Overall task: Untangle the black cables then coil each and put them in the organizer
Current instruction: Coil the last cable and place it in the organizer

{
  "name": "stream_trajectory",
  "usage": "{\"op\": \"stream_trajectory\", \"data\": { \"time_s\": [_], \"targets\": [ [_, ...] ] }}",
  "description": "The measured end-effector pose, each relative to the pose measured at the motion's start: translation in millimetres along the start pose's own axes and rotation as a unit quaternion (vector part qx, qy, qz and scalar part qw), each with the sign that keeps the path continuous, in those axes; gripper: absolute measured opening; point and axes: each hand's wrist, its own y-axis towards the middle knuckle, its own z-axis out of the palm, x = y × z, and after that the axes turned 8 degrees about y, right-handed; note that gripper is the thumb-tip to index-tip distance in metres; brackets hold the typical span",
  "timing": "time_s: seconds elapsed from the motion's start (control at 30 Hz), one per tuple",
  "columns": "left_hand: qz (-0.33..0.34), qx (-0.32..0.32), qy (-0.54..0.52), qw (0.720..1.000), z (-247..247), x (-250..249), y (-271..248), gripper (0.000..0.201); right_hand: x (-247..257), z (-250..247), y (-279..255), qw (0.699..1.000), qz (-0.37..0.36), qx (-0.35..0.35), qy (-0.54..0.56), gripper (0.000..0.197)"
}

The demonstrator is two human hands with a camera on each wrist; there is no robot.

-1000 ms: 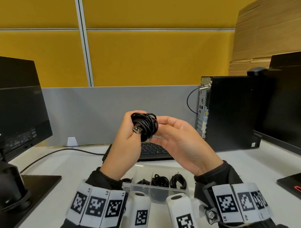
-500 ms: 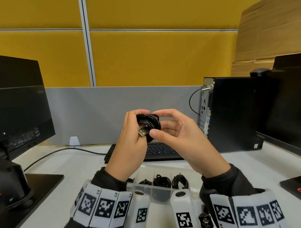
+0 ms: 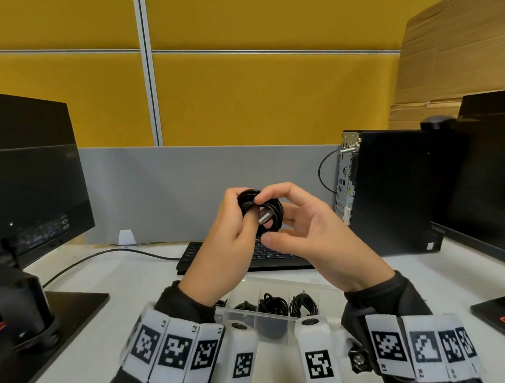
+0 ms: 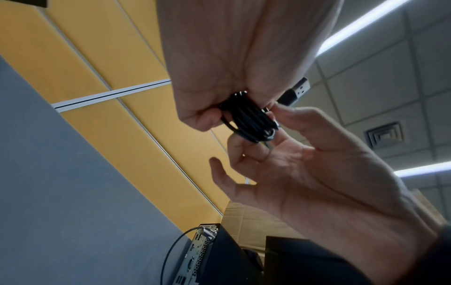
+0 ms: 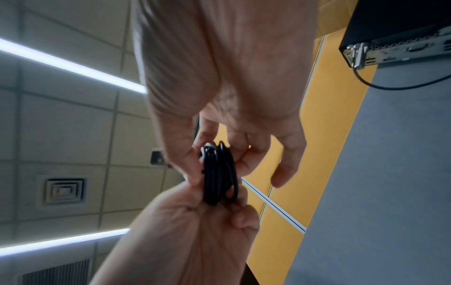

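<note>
A small black cable coil [image 3: 275,210] is held up above the keyboard, its silver USB plug [image 3: 265,218] sticking out toward me. My left hand [image 3: 232,229] grips the coil's left side with curled fingers. My right hand [image 3: 301,227] curls its index finger over the coil's top, with other fingers behind it and the thumb just below. The right wrist view shows the coil [image 5: 219,173] pinched between both hands. In the left wrist view the plug [image 4: 296,92] pokes past my left hand [image 4: 219,77]. The clear organizer [image 3: 258,315] lies below, with coiled cables [image 3: 272,303] in several compartments.
A black keyboard [image 3: 219,258] lies behind the organizer. A PC tower [image 3: 388,192] stands at the right beside a monitor [image 3: 488,168]. Another monitor [image 3: 30,176] and its base [image 3: 63,312] fill the left. A thin cable [image 3: 104,253] runs across the desk.
My right hand went from lying flat behind the coil to curling its index finger over the top. The USB plug has tipped downward, and the coil has stayed at the same height.
</note>
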Motion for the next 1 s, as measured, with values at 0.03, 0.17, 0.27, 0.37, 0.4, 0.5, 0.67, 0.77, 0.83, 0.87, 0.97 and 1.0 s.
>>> {"op": "stream_trajectory", "data": {
  "time_s": [0.03, 0.17, 0.27, 0.37, 0.4, 0.5, 0.67, 0.77, 0.83, 0.87, 0.97, 1.0],
  "targets": [
    [0.001, -0.002, 0.010, 1.000, 1, 0, -1, 0.016, -1, 0, 0, 1.000, -0.008, -0.008, -0.007, 0.034],
    [0.008, -0.003, 0.033, 0.999, 0, -1, -1, 0.017, -4, 5, 3, 0.996, -0.048, -0.055, -0.056, 0.023],
    [0.008, -0.018, 0.027, 0.999, -1, -2, -1, 0.014, -3, 8, 4, 0.983, -0.101, -0.101, -0.117, 0.020],
    [-0.001, -0.042, 0.034, 0.999, 3, -4, -1, 0.007, -3, 6, 4, 0.958, -0.156, -0.149, -0.189, 0.015],
    [-0.007, -0.055, 0.033, 0.998, 5, -4, -1, 0.006, -4, 6, 5, 0.951, -0.169, -0.159, -0.206, 0.013],
    [-0.036, -0.088, 0.027, 0.995, 7, 0, 2, 0.007, -7, 8, 6, 0.934, -0.188, -0.186, -0.241, 0.008],
    [-0.042, -0.119, 0.046, 0.991, 1, 5, 3, 0.008, -2, 4, 2, 0.911, -0.178, -0.161, -0.337, 0.007],
    [-0.020, -0.144, 0.061, 0.988, 2, 5, 2, 0.011, 3, 1, -1, 0.904, -0.134, -0.133, -0.382, 0.008],
    [-0.016, -0.150, 0.071, 0.986, 3, 5, 2, 0.013, 4, -2, -2, 0.904, -0.084, -0.101, -0.407, 0.008],
    [-0.017, -0.148, 0.072, 0.986, 3, 5, 2, 0.014, 4, -3, -3, 0.901, -0.067, -0.086, -0.419, 0.010],
    [-0.027, -0.125, 0.020, 0.992, 2, 0, 3, 0.017, 9, -9, -5, 0.900, -0.034, -0.049, -0.431, 0.015],
    [-0.033, -0.113, -0.015, 0.993, 2, -2, 3, 0.018, 12, -11, -6, 0.903, -0.020, -0.038, -0.427, 0.015]
  ]
}}
